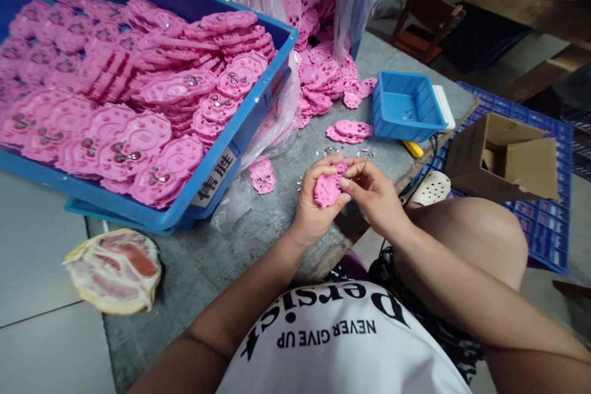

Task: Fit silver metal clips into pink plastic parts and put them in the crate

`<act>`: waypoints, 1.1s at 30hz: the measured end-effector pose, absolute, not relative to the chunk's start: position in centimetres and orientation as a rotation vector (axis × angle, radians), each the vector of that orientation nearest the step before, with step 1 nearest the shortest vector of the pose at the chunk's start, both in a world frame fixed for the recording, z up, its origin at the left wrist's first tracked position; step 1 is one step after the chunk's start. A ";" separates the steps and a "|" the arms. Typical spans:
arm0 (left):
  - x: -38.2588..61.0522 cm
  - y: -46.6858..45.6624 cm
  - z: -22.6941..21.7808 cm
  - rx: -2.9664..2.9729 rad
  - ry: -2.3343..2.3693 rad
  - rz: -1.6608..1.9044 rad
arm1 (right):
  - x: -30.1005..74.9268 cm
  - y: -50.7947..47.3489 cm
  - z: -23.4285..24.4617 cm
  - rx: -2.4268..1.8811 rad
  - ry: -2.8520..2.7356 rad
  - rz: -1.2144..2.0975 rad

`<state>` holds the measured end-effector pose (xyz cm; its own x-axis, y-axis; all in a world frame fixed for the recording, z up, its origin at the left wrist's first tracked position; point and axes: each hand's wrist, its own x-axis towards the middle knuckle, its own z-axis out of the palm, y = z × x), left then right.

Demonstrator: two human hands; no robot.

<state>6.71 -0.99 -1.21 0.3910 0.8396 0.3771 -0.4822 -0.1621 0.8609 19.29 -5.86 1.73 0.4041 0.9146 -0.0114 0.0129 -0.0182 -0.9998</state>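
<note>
My left hand (310, 203) is closed around a pink plastic part (328, 189), holding it up above the table's front edge. The fingers of my right hand (372, 189) pinch at the right edge of that same part; whether a small piece sits between them is hidden. Just beyond my hands, small shiny metal pieces (330, 151) are scattered on the grey tabletop. A loose pink part (262, 176) lies flat to the left, and a few more pink parts (349, 130) lie stacked beyond my hands.
A large blue crate (272, 89) holds rows of pink parts with metal pieces. More pink parts (323, 74) spill from a plastic-lined container behind. A small blue bin (406, 129), yellow-handled tool (412, 148), cut pomelo (115, 271) and open cardboard box (530, 166) stand around.
</note>
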 end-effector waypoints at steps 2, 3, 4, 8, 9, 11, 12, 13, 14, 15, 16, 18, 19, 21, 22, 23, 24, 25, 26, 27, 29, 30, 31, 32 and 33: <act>6.8 -0.9 -1.3 1.217 0.399 1.198 | 19.8 -5.7 1.7 -1.422 -0.900 0.897; 6.9 -0.9 -1.3 1.187 0.417 1.194 | 20.0 -5.7 1.7 -1.426 -0.883 0.900; 6.9 -0.9 -1.3 1.149 0.433 1.188 | 20.3 -5.6 1.9 -1.423 -0.866 0.894; 7.1 -0.9 -1.1 0.868 0.480 1.078 | 21.9 -5.3 2.6 -1.372 -0.819 0.790; 7.1 -0.9 -0.9 0.793 0.490 1.037 | 22.5 -5.2 2.7 -1.368 -0.807 0.752; 7.0 -0.8 -0.6 0.693 0.518 0.978 | 23.8 -5.0 2.9 -1.382 -0.784 0.684; 6.9 -0.7 -0.4 0.669 0.534 0.962 | 24.5 -4.9 2.9 -1.396 -0.774 0.651; 6.9 -0.6 -0.3 0.657 0.550 0.956 | 25.2 -4.8 2.9 -1.409 -0.766 0.618; 6.8 -0.5 -0.2 0.651 0.566 0.953 | 25.8 -4.8 2.8 -1.420 -0.763 0.584; 6.7 -0.4 -0.1 0.646 0.577 0.952 | 26.4 -4.8 2.7 -1.426 -0.762 0.551; 6.7 -0.3 -0.1 0.642 0.583 0.952 | 26.9 -4.7 2.6 -1.431 -0.763 0.522; 6.6 -0.1 -0.2 0.636 0.592 0.955 | 27.8 -4.8 2.2 -1.450 -0.775 0.480; 6.6 -0.1 -0.2 0.634 0.599 0.958 | 28.1 -4.8 2.1 -1.474 -0.790 0.463; 6.7 0.0 -0.3 0.632 0.620 0.963 | 28.6 -4.9 1.7 -1.558 -0.844 0.409; 6.7 0.0 -0.4 0.632 0.633 0.966 | 28.8 -4.9 1.6 -1.617 -0.890 0.375; 6.7 0.0 -0.4 0.630 0.646 0.967 | 29.0 -5.0 1.5 -1.691 -0.949 0.341; 6.8 0.1 -0.3 0.628 0.656 0.968 | 29.2 -5.1 1.4 -1.779 -1.020 0.309; 6.8 0.1 -0.2 0.627 0.663 0.967 | 29.3 -5.1 1.3 -1.877 -1.098 0.283; 6.8 0.1 -0.2 0.627 0.667 0.965 | 29.4 -5.2 1.2 -1.975 -1.177 0.268; 6.8 0.1 -0.1 0.630 0.671 0.962 | 29.5 -5.2 1.0 -2.060 -1.253 0.264; 6.8 0.1 0.1 0.642 0.678 0.948 | 29.6 -5.1 0.5 -2.161 -1.375 0.281; 6.8 0.1 0.2 0.649 0.684 0.940 | 29.5 -5.1 0.2 -2.176 -1.421 0.297; 6.8 0.0 0.2 0.656 0.692 0.935 | 29.4 -5.0 -0.1 -2.179 -1.458 0.311; 6.8 0.0 0.2 0.661 0.699 0.929 | 29.3 -4.8 -0.3 -2.179 -1.486 0.315; 6.8 0.0 0.2 0.666 0.702 0.922 | 29.1 -4.7 -0.5 -2.182 -1.513 0.308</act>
